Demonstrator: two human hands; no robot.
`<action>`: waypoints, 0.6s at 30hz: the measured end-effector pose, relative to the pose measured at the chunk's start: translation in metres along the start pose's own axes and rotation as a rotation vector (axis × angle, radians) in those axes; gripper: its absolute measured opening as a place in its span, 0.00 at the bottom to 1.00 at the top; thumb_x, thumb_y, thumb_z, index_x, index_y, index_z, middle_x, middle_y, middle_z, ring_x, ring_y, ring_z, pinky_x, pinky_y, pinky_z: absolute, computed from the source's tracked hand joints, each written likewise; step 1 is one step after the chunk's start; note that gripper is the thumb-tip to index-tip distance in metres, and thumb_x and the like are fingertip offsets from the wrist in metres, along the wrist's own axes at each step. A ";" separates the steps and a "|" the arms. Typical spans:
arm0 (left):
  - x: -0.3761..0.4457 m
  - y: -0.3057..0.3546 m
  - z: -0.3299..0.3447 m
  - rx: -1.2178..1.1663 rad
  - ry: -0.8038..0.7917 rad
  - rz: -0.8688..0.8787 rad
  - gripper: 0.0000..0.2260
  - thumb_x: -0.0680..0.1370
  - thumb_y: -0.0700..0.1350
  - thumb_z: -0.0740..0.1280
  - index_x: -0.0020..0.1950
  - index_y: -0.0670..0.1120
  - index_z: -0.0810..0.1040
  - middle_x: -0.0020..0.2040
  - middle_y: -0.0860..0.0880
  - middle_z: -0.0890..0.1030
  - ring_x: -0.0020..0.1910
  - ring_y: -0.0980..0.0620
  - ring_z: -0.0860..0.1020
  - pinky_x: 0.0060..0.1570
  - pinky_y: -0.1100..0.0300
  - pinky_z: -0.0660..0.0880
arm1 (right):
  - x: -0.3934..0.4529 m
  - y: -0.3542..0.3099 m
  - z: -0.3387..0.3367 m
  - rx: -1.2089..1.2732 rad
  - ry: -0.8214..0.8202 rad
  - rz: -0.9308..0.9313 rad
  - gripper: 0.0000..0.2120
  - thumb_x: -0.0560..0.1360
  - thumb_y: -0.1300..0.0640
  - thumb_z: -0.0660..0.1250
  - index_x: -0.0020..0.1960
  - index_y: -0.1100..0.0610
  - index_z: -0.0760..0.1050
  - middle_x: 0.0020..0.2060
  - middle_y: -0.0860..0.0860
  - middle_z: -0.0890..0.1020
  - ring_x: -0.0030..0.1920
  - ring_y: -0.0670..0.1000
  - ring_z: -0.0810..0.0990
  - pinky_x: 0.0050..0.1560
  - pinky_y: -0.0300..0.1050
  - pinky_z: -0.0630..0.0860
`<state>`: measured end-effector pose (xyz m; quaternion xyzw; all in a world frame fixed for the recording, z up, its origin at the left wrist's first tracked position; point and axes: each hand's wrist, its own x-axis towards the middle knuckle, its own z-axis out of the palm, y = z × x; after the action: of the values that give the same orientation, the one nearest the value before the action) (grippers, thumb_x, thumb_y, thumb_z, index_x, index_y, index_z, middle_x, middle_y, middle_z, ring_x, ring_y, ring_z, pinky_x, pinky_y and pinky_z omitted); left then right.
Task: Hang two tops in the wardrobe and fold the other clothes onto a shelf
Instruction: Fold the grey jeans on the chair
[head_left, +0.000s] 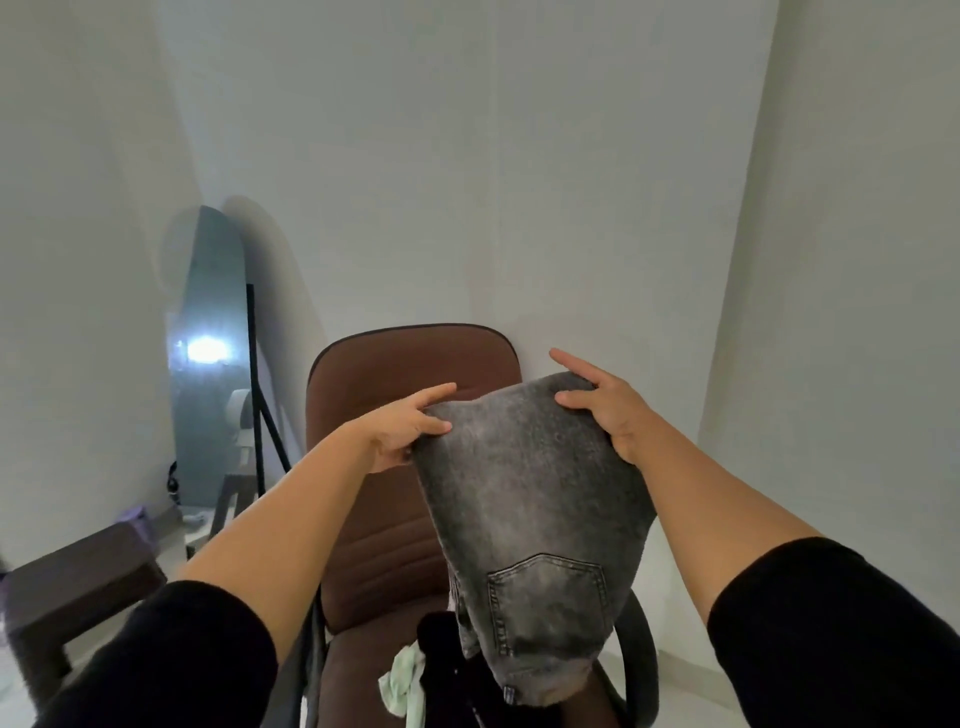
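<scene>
- The jeans (535, 499), grey washed denim already doubled over, hang in the air above the brown chair (410, 384), with the back pocket facing the camera and the lower end close to the seat.
- The left hand (410, 431) pinches the upper left corner of the fold, thumb on the near face, index finger pointing straight out.
- The right hand (602, 405) grips the upper right corner, thumb on the near face and fingers behind the cloth.
- Judged step: folding the jeans before they go onto a shelf; no shelf or wardrobe is in view.
- A pale green garment (402, 680) and a black garment (441, 670) lie on the seat, below the jeans.
- Risk: only two corner grips carry heavy denim. If one grip loosens, the fold would probably open.
- Risk: the hanging end may drag over the garments on the seat and pull them to the floor.
- A mirror (213, 353) leans on the far left wall.
</scene>
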<state>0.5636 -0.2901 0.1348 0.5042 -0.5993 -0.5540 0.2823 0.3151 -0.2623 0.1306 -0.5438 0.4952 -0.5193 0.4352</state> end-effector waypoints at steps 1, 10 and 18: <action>0.001 -0.001 0.002 -0.003 0.051 0.055 0.23 0.79 0.35 0.62 0.68 0.59 0.70 0.69 0.48 0.67 0.63 0.47 0.68 0.61 0.51 0.66 | 0.002 -0.001 -0.001 0.013 0.002 -0.004 0.26 0.73 0.70 0.65 0.65 0.47 0.75 0.64 0.51 0.75 0.58 0.50 0.75 0.55 0.38 0.73; 0.011 0.007 0.018 0.117 0.362 0.317 0.22 0.77 0.31 0.62 0.62 0.54 0.76 0.64 0.50 0.71 0.60 0.50 0.69 0.65 0.54 0.68 | 0.010 -0.008 -0.013 -0.059 0.017 -0.011 0.29 0.70 0.75 0.66 0.62 0.48 0.77 0.61 0.55 0.76 0.58 0.54 0.75 0.64 0.46 0.73; 0.002 0.012 0.013 0.213 0.311 0.362 0.23 0.77 0.30 0.62 0.65 0.54 0.74 0.62 0.52 0.71 0.61 0.50 0.69 0.65 0.55 0.68 | -0.003 -0.016 -0.006 -0.331 -0.065 0.138 0.36 0.69 0.74 0.67 0.73 0.53 0.65 0.70 0.56 0.68 0.67 0.57 0.67 0.68 0.51 0.65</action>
<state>0.5480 -0.2886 0.1426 0.4948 -0.6841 -0.3439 0.4109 0.3107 -0.2569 0.1469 -0.5893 0.5956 -0.3818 0.3903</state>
